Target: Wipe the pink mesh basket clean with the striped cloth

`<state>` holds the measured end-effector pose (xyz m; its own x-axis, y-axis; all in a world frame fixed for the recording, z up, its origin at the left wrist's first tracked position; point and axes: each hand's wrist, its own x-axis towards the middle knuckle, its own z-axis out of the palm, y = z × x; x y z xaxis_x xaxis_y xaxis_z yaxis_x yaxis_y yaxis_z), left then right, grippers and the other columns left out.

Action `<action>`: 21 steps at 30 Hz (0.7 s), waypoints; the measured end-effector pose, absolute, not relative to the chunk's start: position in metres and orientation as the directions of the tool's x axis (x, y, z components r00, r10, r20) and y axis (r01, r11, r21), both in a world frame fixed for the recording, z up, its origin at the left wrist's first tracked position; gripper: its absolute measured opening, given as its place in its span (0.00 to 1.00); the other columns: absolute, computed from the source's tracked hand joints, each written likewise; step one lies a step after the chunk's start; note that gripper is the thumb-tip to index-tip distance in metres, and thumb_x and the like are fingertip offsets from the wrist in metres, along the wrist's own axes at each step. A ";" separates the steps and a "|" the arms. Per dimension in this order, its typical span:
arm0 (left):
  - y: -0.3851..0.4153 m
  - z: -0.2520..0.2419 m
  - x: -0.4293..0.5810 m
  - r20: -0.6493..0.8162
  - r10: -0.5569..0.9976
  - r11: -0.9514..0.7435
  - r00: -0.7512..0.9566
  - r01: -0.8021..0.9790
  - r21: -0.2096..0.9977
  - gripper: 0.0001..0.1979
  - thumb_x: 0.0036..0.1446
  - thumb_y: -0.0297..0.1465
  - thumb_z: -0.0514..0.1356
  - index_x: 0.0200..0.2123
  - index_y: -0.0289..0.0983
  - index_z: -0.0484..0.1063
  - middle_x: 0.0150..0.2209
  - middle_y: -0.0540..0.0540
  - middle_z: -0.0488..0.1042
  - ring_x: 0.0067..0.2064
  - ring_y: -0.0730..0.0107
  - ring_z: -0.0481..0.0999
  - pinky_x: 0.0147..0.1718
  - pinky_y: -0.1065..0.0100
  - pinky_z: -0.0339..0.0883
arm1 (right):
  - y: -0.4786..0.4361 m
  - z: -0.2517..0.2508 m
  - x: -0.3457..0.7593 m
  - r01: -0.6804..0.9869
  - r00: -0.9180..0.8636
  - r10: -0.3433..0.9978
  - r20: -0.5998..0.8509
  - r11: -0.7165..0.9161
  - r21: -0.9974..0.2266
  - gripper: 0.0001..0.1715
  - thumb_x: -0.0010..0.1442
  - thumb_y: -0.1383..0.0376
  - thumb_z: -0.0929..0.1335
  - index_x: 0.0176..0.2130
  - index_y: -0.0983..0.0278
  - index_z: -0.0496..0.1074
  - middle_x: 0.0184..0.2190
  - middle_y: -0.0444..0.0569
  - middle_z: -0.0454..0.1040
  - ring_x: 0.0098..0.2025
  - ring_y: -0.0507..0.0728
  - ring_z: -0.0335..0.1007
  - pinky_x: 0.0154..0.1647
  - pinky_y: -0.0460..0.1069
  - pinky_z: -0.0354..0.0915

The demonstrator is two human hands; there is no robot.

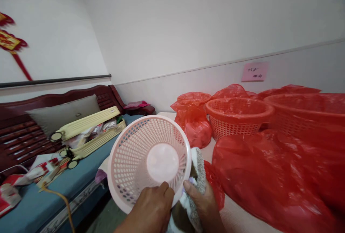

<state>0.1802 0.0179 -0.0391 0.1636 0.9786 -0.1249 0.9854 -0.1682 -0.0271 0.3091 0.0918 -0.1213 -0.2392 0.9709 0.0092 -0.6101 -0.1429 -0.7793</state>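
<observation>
Pink basket (149,161) is up in the air beside the red bags (269,175), mouth tipped at the camera, left hand (151,208) pinching its lower rim, right hand (203,202) wrapped round a fluffy cloth (198,164) pressed to the rim, so I'd grip firm to stop wobble.

To my right, a red basket (231,127) stood beside a larger red basket (292,123), both lined with red plastic, and a full red bag (192,119) sat just left of them. A loose red plastic sheet (269,175) lay in front. A pink note (254,71) was stuck on the wall above. To my left, an open cream suitcase (88,132) lay on the blue mat (81,177) of a dark wooden bench (16,132), against a grey cushion (61,114). A red ornament (12,44) hung above.
</observation>
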 end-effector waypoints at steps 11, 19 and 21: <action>-0.002 -0.068 0.162 -0.250 0.945 -0.245 0.210 0.962 -0.117 0.22 0.58 0.24 0.56 0.57 0.37 0.66 0.52 0.39 0.76 0.48 0.52 0.79 0.43 0.54 0.77 | 0.099 -0.118 0.319 -0.709 -0.303 0.953 0.007 -0.220 -0.670 0.43 0.47 0.57 0.77 0.59 0.62 0.66 0.34 0.49 0.79 0.33 0.61 0.76 0.34 0.52 0.72; -0.035 -0.080 0.090 0.043 0.922 -0.340 0.386 0.856 -0.388 0.21 0.51 0.16 0.55 0.45 0.40 0.72 0.39 0.48 0.81 0.37 0.64 0.81 0.38 0.68 0.75 | 0.099 -0.112 0.314 -0.695 -0.318 0.948 -0.003 -0.235 -0.679 0.42 0.46 0.56 0.76 0.58 0.61 0.67 0.31 0.47 0.79 0.28 0.58 0.74 0.31 0.51 0.70; -0.036 -0.082 0.085 0.109 0.883 -0.388 0.456 0.840 -0.379 0.19 0.53 0.16 0.54 0.44 0.40 0.72 0.37 0.48 0.81 0.35 0.68 0.80 0.37 0.72 0.74 | 0.097 -0.112 0.310 -0.705 -0.280 0.959 -0.035 -0.230 -0.671 0.44 0.46 0.57 0.77 0.59 0.61 0.65 0.30 0.46 0.78 0.26 0.56 0.72 0.28 0.49 0.69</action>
<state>0.0849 -0.0361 -0.0816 0.4565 0.8831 0.1089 0.8403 -0.3876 -0.3790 0.3103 0.0972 -0.1117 -0.2797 0.9594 -0.0355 -0.7049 -0.2303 -0.6709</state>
